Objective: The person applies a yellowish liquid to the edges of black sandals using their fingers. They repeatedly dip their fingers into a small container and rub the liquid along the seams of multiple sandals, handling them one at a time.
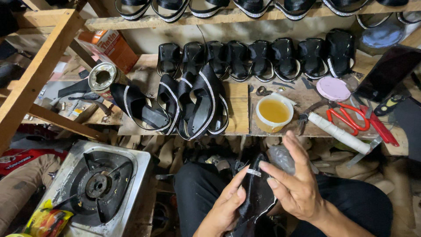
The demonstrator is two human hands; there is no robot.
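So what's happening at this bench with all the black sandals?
A person sits at a cluttered wooden workbench and holds a black sandal upper in both hands. The left hand supports it from below, while the right hand presses its fingers against the sparkly trimmed edge. On the bench lie more black uppers, a tub of yellowish glue, red-handled scissors and a white roll. A small gas stove sits low at the left.
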